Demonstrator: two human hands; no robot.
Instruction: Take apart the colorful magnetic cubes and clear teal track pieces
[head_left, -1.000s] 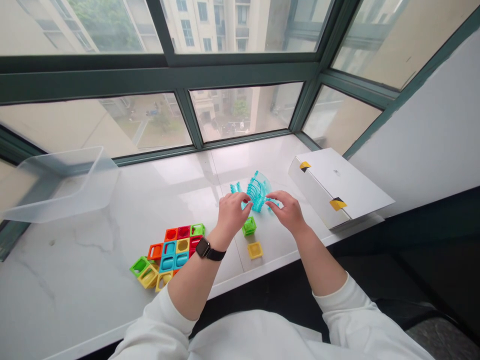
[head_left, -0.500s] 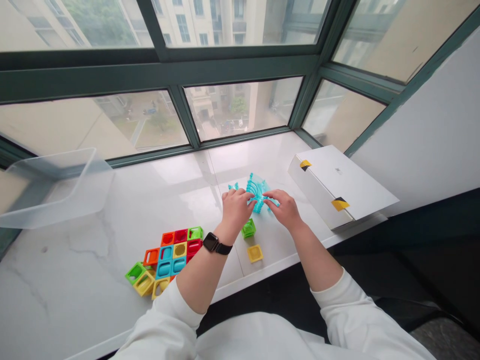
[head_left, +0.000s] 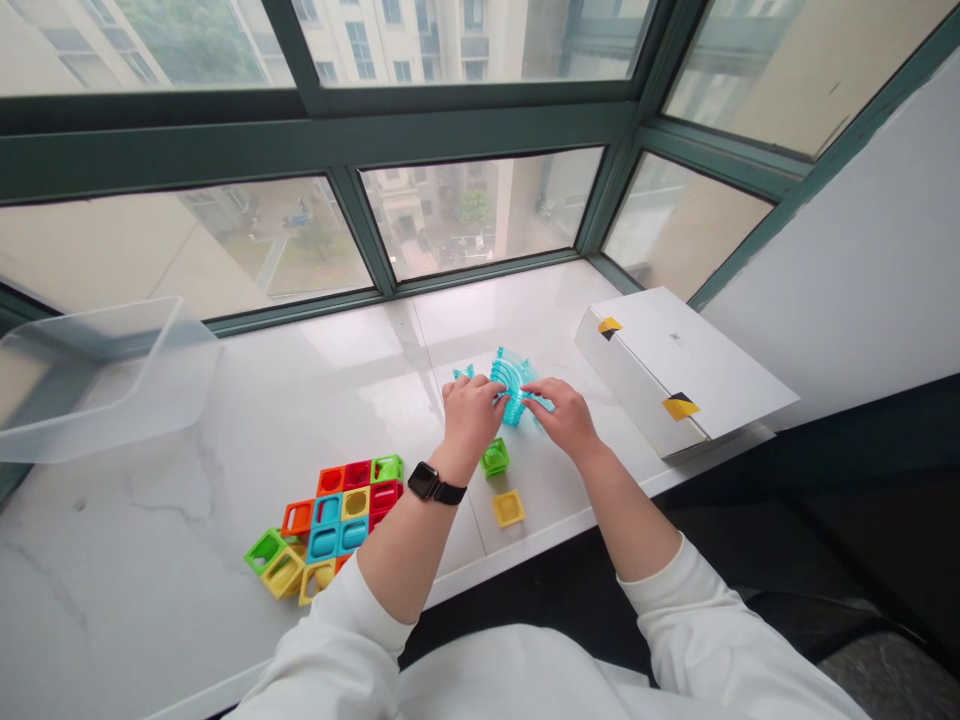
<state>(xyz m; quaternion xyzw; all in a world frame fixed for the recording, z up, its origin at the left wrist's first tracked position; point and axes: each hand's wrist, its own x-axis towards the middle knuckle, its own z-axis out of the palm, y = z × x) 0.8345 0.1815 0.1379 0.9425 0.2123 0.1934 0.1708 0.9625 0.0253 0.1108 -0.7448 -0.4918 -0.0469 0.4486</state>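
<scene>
Both hands meet over a clear turquoise ribbed curved piece [head_left: 511, 380] on the white marble sill [head_left: 300, 400]. My left hand [head_left: 469, 415], with a black watch on its wrist, closes its fingers on the piece's left side. My right hand [head_left: 564, 418] pinches the right side. A small turquoise bit [head_left: 463, 372] pokes out behind my left hand. Just below the hands sit a green hollow cube [head_left: 495, 458] and a flat yellow square tile [head_left: 508, 508].
A cluster of joined coloured cube blocks [head_left: 330, 515] lies at the front left of the sill. A clear plastic bin [head_left: 97, 375] stands at far left. A white cardboard box [head_left: 675, 370] with yellow-black tape rests at right. Window frames close off the back.
The turquoise piece has been lowered and turned a little between my hands. The view has drifted slightly, and the blocks appear further left.
</scene>
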